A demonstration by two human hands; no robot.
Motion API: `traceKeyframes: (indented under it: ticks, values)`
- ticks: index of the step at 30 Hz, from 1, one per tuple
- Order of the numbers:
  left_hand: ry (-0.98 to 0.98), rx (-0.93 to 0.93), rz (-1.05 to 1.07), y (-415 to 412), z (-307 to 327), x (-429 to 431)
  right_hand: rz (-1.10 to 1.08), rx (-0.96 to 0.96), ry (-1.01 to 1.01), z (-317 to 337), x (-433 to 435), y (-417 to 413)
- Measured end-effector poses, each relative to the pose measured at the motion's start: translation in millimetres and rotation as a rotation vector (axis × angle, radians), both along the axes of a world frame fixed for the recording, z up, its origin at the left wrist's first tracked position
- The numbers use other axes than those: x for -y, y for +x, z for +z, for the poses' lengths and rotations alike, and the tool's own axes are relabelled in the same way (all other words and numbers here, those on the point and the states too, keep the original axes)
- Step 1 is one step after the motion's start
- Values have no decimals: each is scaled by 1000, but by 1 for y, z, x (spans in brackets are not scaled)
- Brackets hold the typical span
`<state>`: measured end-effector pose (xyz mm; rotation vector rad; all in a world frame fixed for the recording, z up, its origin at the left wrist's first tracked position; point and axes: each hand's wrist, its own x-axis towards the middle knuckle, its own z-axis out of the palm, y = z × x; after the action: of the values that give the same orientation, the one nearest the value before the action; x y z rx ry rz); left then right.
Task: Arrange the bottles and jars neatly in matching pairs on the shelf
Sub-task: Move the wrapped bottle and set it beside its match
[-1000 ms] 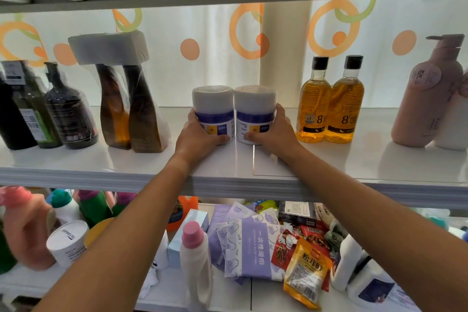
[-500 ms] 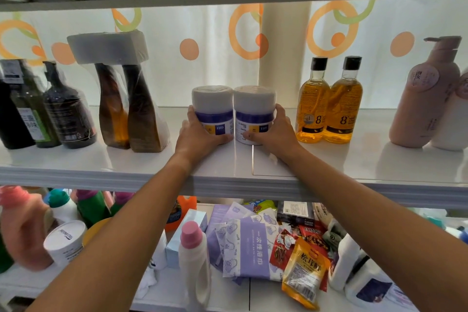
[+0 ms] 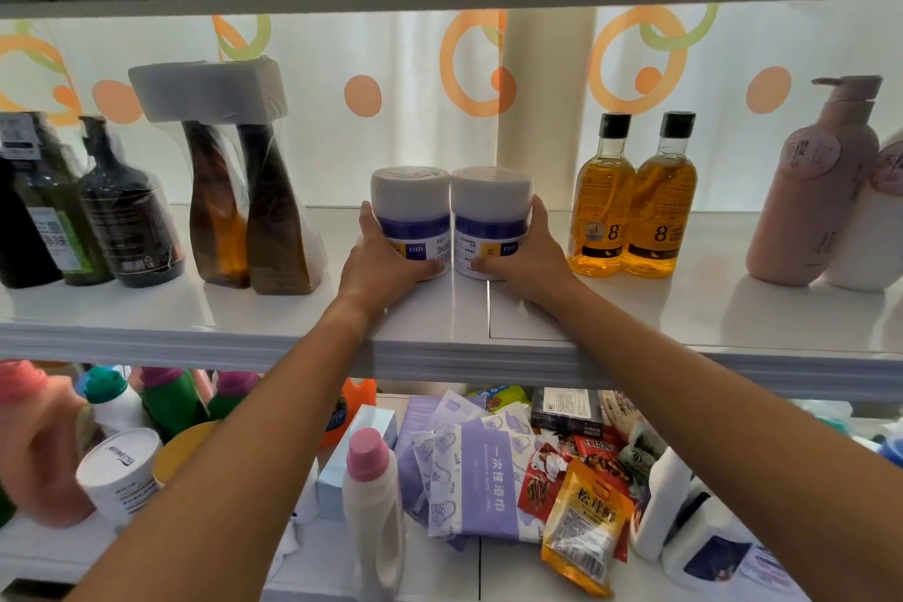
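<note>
Mid-shelf [image 3: 635, 308], two white jars are standing upright, side by side, touching: left jar [image 3: 413, 215], right jar [image 3: 491, 218]. Left hand [image 3: 386, 266] is gripping the left jar, fingers curled round its base. Right hand [image 3: 530, 259] is gripping the right jar likewise. Amber bottles [image 3: 635, 200] are sitting paired just right; wrapped brown bottles [image 3: 249, 210] are standing left.

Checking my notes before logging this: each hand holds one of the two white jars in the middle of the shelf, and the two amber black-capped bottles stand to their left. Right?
No. The left hand holds the left jar and the right hand the right jar, as you said, but the head view shows the amber black-capped bottles standing to their right, not left.
</note>
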<state>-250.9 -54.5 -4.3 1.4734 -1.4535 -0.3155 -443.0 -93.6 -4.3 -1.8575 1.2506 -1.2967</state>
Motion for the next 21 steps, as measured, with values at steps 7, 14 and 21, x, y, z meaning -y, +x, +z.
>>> traceKeyframes:
  ticks: [7,14,21]
  values:
    - [3,5,12,0,0,-1,-57,-54,25,3,-2,6]
    - [20,-18,-71,0,3,-3,-39,-19,7,2,-2,2]
    - [55,-44,-34,1,3,-3,-10,29,6,4,-3,-1]
